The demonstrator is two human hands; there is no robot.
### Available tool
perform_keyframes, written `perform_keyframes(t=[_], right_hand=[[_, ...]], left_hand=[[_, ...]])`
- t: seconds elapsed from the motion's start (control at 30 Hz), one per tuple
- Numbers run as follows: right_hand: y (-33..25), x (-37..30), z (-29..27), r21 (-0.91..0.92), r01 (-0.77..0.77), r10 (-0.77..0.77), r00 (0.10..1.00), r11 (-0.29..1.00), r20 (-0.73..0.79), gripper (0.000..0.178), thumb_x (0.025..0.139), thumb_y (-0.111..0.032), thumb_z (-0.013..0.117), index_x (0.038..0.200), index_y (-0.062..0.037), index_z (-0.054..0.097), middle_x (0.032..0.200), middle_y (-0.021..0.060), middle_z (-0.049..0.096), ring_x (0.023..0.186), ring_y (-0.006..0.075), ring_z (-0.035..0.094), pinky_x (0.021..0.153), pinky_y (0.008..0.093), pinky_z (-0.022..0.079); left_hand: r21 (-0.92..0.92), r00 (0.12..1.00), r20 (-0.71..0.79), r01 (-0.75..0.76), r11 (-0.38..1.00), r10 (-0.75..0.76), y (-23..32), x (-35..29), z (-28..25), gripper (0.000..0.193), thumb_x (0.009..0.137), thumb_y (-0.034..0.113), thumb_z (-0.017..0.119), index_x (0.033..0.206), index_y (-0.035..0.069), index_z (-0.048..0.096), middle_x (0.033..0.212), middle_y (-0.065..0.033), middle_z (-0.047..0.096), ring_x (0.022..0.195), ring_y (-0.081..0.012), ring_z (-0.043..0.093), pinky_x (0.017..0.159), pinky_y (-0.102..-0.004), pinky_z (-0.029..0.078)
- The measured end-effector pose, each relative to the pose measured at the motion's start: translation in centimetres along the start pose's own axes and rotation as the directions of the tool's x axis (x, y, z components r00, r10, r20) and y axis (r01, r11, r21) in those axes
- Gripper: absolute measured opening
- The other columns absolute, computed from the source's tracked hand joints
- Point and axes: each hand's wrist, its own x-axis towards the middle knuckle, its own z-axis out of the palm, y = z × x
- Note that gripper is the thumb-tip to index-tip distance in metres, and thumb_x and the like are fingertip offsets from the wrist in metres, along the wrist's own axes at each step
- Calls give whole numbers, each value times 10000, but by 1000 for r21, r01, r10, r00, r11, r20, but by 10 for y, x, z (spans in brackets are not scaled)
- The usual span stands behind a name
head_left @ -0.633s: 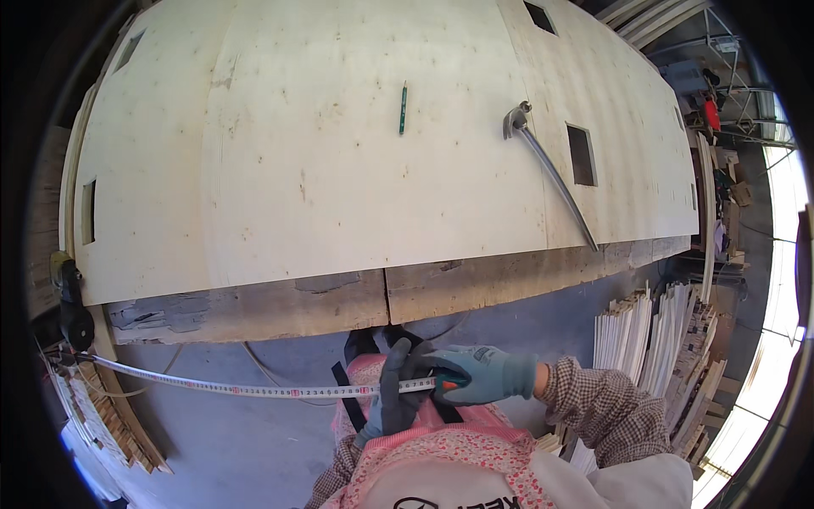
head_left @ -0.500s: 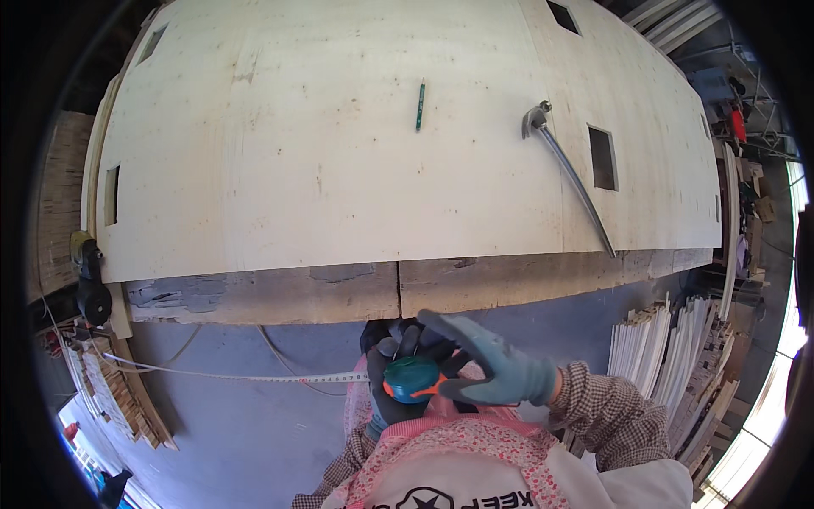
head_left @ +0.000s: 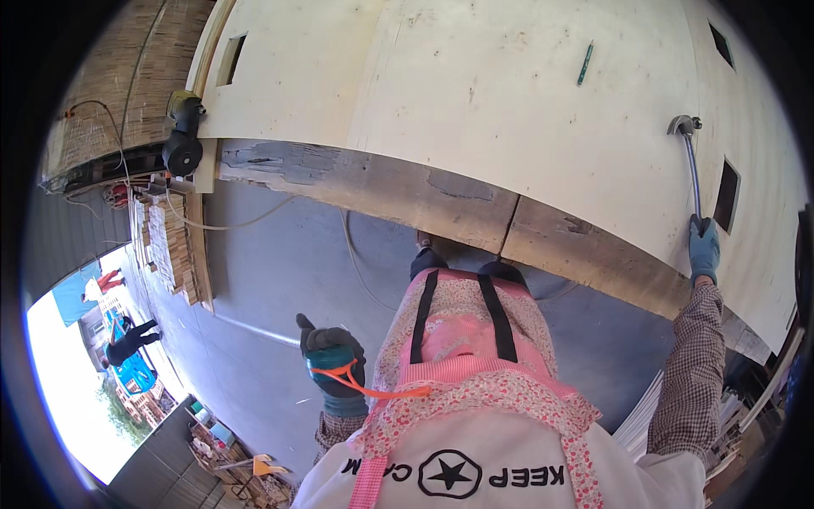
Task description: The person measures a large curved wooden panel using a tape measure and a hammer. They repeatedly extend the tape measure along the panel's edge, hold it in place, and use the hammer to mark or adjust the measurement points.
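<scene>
My left hand (head_left: pixel 332 339), in a teal and dark work glove, is closed around a green tape measure (head_left: pixel 329 361) low beside my apron. An orange strap hangs off the tape measure, and its pale blade (head_left: pixel 259 329) stretches out to the left. On the right, my right hand (head_left: pixel 703 249), gloved the same way, grips the lower end of a claw hammer's handle. The claw hammer (head_left: pixel 693 165) lies along the plywood sheet (head_left: pixel 475 93), its head pointing away from me. Farther off on the sheet is a green pencil (head_left: pixel 585 64).
Rectangular cutouts pierce the sheet, one (head_left: pixel 727 195) beside the hammer. A thick timber edge (head_left: pixel 381 182) runs under its front. A black and yellow power tool (head_left: pixel 182 136) sits at the left corner, above stacked wood strips (head_left: pixel 165 242). A hose (head_left: pixel 356 254) crosses the floor. Distant people (head_left: pixel 129 341) stand outside.
My right hand has left the tape measure and taken hold of the hammer handle. My left hand has moved left with the tape measure. The view has turned and shifted left.
</scene>
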Motion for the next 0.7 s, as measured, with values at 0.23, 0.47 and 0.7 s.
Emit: perform_keyframes(t=[0.23, 0.47, 0.7], right_hand=[[-178, -162, -22, 817, -414, 251, 908, 401, 337, 145, 864, -102, 497, 999, -69, 537, 568, -23, 449, 400, 57, 371, 348, 208, 282], [-412, -378, 23, 738, -572, -43, 779, 358, 626, 248, 836, -123, 542, 1071, -45, 530, 823, 95, 612, 641, 173, 573, 567, 288, 450], [-622, -396, 117, 648, -550, 131, 806, 527, 577, 316, 869, -332, 466, 1086, -109, 516, 910, 192, 609, 844, 388, 575, 726, 480, 446]], left_hand=[[243, 813, 578, -253, 936, 69, 77, 92, 80, 451, 930, 283, 416, 1327, 78, 359, 551, 46, 251, 478, -56, 226, 485, -237, 229], [795, 660, 528, -164, 584, -534, 122, 255, 158, 412, 925, 354, 437, 1149, 11, 471, 583, -17, 420, 425, -106, 364, 430, -283, 320], [970, 689, 229, -220, 102, -687, 94, 417, 140, 353, 891, 327, 511, 1049, 11, 528, 738, -84, 569, 499, -173, 544, 474, -329, 483]])
